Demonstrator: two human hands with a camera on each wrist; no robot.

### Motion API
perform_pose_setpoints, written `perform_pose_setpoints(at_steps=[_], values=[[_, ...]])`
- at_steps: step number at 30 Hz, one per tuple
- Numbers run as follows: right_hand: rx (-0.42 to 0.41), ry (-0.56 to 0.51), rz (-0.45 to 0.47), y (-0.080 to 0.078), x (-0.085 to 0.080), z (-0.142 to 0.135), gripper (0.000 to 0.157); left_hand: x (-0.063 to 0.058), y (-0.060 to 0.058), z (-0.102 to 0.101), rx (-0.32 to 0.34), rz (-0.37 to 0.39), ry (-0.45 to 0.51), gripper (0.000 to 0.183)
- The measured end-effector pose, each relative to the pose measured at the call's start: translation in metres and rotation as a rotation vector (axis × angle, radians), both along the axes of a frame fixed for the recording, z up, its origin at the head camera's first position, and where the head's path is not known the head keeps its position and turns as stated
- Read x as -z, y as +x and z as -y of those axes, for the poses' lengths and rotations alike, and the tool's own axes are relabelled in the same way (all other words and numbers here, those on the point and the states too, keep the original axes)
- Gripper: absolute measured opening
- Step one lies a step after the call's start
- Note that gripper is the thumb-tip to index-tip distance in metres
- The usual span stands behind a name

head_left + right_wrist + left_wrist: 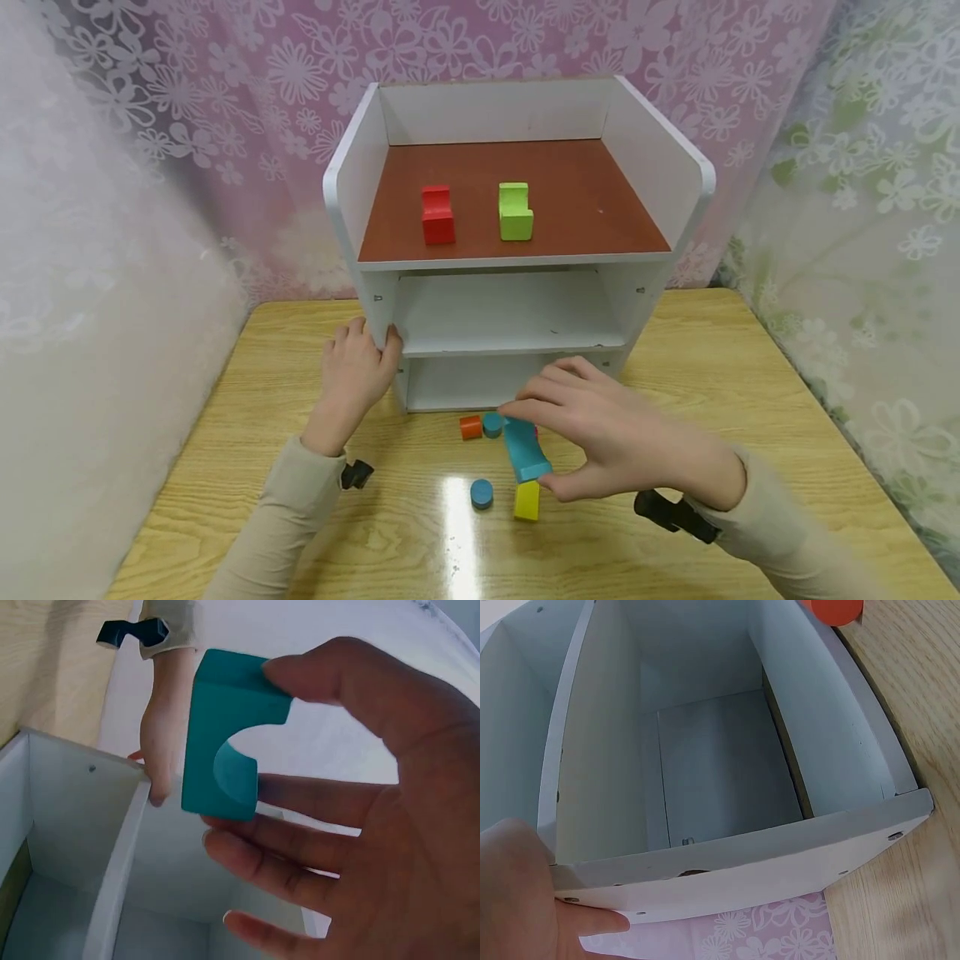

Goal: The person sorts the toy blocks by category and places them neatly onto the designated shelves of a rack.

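My right hand (600,421) pinches a teal toy block (525,450) between thumb and fingers, in front of the shelf. The right wrist view shows the same teal block (225,735) with a rounded cutout in one side. My left hand (352,375) grips the left side panel of the white shelf (378,308), its thumb at the front edge and its fingers along the outside. A red block (438,218) and a lime-green block (516,218), each with a cutout, stand apart on the brown top board.
Below the teal block lies a yellow block (527,502) on the wooden table (247,467). A blue cylinder (482,494) stands nearby. An orange-red cylinder (471,427) and another blue cylinder (492,425) sit by the shelf's base. A pink piece is mostly hidden behind the teal block.
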State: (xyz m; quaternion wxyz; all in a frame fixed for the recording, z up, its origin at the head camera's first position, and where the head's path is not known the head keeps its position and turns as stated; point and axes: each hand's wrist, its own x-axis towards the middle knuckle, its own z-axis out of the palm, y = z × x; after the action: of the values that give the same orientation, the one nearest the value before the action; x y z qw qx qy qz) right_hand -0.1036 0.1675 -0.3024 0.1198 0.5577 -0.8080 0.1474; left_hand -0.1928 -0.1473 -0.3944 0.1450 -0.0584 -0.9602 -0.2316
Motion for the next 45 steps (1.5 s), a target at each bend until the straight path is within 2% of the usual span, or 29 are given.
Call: perform_pose_setpoints(at_steps=[7,11,27,34,41,45], values=[[-0.082,0.007,0.045,-0.003,-0.020,-0.009,0.059,0.000,-0.001,0.000,0.001,0.005,0.004,0.055],[-0.097,0.028,0.057,-0.004,-0.034,-0.013,0.058,-0.001,0.000,0.000,0.002,0.008,0.001,0.054],[-0.147,0.015,-0.066,-0.015,-0.095,-0.028,0.048,0.000,-0.002,0.001,0.003,-0.001,-0.007,0.055],[-0.129,0.015,-0.082,-0.034,-0.119,-0.036,0.056,0.003,-0.001,0.001,-0.001,0.010,0.001,0.056],[-0.155,-0.034,-0.113,-0.061,-0.133,-0.044,0.060,0.003,-0.002,0.001,-0.005,0.004,0.004,0.056],[-0.144,-0.039,-0.109,-0.076,-0.144,-0.048,0.064,0.003,-0.004,0.000,-0.007,0.002,0.002,0.056]])
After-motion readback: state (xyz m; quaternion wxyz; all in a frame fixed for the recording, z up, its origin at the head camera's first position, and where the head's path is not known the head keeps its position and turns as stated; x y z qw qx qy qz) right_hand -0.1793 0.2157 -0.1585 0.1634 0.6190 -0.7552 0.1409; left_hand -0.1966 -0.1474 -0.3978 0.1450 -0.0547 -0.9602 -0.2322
